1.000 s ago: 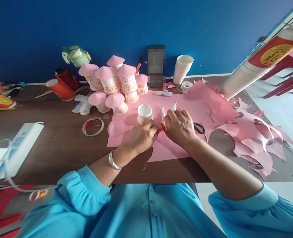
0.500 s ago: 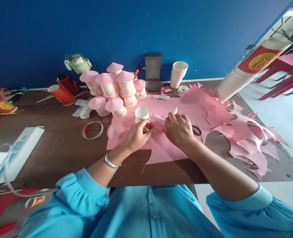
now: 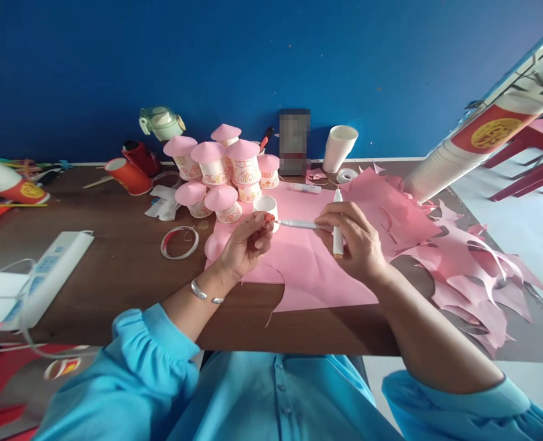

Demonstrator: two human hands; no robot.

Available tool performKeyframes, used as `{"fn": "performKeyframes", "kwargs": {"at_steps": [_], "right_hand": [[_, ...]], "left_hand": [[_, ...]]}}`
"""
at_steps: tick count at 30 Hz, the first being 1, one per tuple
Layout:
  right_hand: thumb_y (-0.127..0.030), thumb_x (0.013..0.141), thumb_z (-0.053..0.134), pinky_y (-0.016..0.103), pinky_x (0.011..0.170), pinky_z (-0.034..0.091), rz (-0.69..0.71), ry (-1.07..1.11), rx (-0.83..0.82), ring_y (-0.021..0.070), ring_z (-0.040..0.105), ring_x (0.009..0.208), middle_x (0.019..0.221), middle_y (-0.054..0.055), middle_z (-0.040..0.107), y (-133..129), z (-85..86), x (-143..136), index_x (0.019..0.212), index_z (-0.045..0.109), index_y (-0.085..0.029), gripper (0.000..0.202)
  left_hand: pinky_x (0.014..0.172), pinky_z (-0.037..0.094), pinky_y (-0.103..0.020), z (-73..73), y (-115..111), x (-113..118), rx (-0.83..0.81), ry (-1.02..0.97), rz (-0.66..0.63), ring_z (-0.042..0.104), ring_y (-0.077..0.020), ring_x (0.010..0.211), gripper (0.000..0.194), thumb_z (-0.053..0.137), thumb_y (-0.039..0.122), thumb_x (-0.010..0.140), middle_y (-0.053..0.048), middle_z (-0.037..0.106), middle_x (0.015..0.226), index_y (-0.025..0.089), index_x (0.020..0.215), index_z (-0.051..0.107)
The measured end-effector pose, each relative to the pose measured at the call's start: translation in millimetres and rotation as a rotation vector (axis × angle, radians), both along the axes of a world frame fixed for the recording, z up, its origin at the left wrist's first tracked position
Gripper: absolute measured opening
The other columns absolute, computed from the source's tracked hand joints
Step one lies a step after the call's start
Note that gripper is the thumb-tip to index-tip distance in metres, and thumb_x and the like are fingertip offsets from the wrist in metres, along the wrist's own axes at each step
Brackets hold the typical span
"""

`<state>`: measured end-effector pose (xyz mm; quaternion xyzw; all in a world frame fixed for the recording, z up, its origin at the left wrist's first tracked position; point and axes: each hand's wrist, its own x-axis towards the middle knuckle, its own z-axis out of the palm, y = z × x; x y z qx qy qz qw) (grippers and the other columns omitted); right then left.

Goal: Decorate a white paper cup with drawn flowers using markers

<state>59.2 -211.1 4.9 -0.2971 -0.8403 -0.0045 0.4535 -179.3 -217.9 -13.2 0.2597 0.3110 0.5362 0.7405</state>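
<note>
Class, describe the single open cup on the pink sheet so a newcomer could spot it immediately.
On the brown table, find the big pink sheet. On it, just beyond the left hand, stands a white cup. Unlike the roofed cups clustered behind it and to its left, it is open at the top.

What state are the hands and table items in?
Left hand: pinching small red piece
Right hand: gripping level marker and upright marker
Level marker: tip by red piece, contact unclear
Cup by left hand: upright, uncovered
Pink-roofed cups: upright, roofs on
Rear cup stack: nested, upright
Pink sheet: spread out, near edge uneven
Pink scraps: loose, piled right
White coil: lying flat
Power strip: on/off unclear
</note>
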Motion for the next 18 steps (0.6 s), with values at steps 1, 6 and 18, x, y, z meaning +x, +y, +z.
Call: {"fn": "performKeyframes", "kwargs": {"at_steps": [1, 6, 18], "right_hand": [[-0.012, 0.098, 0.058, 0.036, 0.082, 0.059, 0.0, -0.016, 0.001, 0.0208, 0.07, 0.096, 0.106, 0.009, 0.067, -1, -0.6, -1, 0.113, 0.063, -0.023, 0.019], [-0.013, 0.099, 0.055, 0.038, 0.083, 0.06, -0.046, -0.05, -0.007, 0.0226, 0.069, 0.098, 0.106, 0.01, 0.068, -1, -4.0, -1, 0.116, 0.064, -0.023, 0.021], [-0.013, 0.099, 0.058, 0.04, 0.082, 0.059, -0.11, 0.041, 0.059, 0.0226, 0.069, 0.095, 0.105, 0.009, 0.066, -3, -2.9, -2, 0.113, 0.06, -0.024, 0.018]], "left_hand": [[0.037, 0.023, -0.013, -0.4, 1, -1, 0.005, -0.001, 0.017, 0.034, 0.0006, 0.046, 0.036, 0.092, 0.037, 0.068, 0.004, 0.061, 0.072, 0.017, 0.085, 0.067], [0.037, 0.029, -0.014, -2.2, 1, -1, 0.119, 0.124, 0.09, 0.041, -0.0007, 0.045, 0.036, 0.088, 0.043, 0.073, 0.003, 0.067, 0.075, 0.018, 0.086, 0.066], [0.05, 0.06, -0.026, 4.7, -15, 3, 0.462, 0.413, 0.163, 0.079, -0.018, 0.067, 0.029, 0.076, 0.042, 0.09, -0.005, 0.079, 0.107, 0.021, 0.105, 0.061]]}}
